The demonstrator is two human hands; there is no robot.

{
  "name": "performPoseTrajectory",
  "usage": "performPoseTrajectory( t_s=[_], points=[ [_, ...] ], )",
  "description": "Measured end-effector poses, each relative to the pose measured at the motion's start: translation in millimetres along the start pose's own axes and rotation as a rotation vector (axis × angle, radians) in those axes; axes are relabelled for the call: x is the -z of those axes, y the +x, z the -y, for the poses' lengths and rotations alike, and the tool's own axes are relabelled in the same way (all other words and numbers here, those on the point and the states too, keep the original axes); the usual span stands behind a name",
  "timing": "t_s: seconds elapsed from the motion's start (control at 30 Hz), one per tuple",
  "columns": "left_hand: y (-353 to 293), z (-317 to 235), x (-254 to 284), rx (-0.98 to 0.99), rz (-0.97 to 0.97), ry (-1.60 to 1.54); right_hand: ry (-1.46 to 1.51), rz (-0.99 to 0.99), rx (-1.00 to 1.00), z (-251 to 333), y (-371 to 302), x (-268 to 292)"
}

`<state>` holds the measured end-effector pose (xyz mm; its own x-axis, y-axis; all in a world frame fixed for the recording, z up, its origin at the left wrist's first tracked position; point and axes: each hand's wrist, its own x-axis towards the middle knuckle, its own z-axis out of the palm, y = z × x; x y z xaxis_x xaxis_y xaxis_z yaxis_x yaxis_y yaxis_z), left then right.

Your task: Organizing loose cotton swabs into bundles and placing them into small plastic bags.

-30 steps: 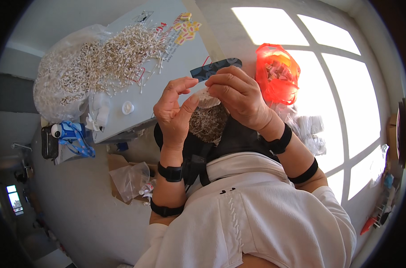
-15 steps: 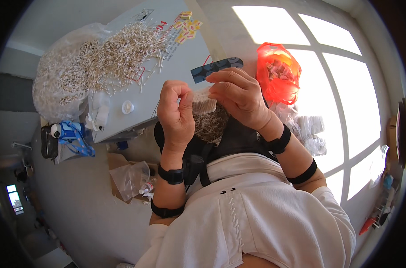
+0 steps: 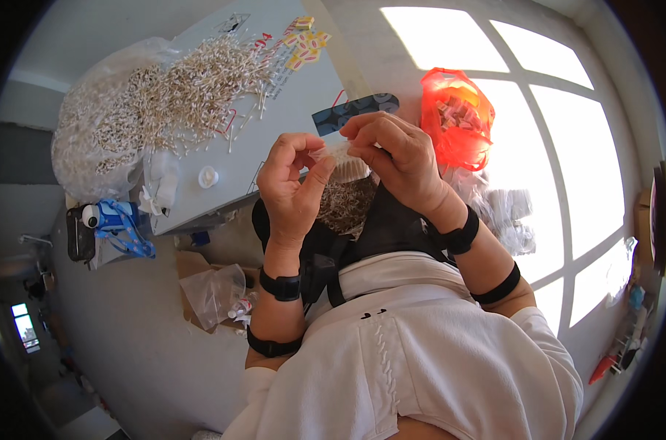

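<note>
Between my hands hangs a small clear plastic bag packed with white-tipped cotton swabs. My left hand pinches the left end of its top edge between thumb and fingers. The right end is pinched by my right hand, its fingers bent over the thumb. Below the bag, a mass of loose cotton swabs lies at my lap. On the table at left spreads a large heap of cotton swabs, spilling from a big clear bag.
Small yellow-and-white labels and a dark patterned strip lie on the grey table. A small white round tub stands near its edge. To the right are a red plastic bag of pinkish pieces and clear-wrapped packs.
My left hand has turned and its fingers have opened out from a fist into a pinch on the bag's edge. The bag's top is now stretched between both hands.
</note>
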<state>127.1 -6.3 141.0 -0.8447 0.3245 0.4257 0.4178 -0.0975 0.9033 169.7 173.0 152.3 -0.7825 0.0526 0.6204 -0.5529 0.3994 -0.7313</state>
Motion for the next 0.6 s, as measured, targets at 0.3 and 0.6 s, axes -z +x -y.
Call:
performPoseTrajectory(
  t_s=[0.3,0.6],
  points=[
    [12.9,-11.2,20.2,-0.053,0.019,0.225,-0.187,0.067,0.212,-1.1,3.0,4.8],
    [28.2,-49.9,11.5,-0.008,0.277,0.499,-0.338,0.140,0.373,1.3,-1.1,3.5]
  ],
)
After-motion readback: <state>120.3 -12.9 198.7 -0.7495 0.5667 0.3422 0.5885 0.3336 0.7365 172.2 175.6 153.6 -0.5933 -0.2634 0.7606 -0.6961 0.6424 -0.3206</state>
